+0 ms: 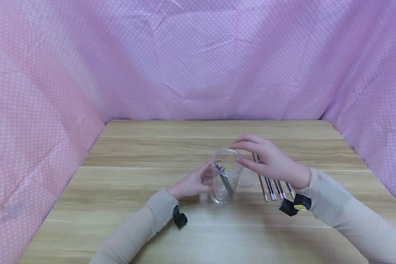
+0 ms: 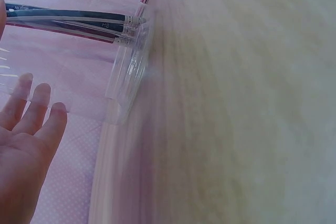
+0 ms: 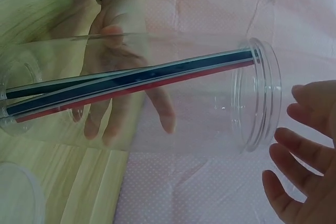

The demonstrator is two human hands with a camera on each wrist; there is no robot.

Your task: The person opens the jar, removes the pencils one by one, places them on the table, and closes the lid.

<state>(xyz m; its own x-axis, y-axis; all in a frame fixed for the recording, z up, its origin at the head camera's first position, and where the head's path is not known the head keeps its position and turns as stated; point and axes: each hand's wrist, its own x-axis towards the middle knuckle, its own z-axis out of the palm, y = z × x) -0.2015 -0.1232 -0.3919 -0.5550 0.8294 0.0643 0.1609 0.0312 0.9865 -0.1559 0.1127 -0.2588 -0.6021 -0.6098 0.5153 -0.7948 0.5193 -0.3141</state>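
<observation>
The left hand (image 1: 195,183) curves its thumb and fingers round the lower wall of a clear plastic cylindrical jar (image 1: 235,180); the right hand (image 1: 267,157) holds nothing, its parted fingers loosely bent beside the rim. One of the dark striped pencils (image 2: 79,13) inside reads "HB", another "No.3", the rest blurred. The jar stands on the pale wooden table (image 1: 217,234), mouth up, long axis near vertical; the pencils lean, silver-ferruled ends down. A clear round lid (image 1: 248,179) lies just beside.
</observation>
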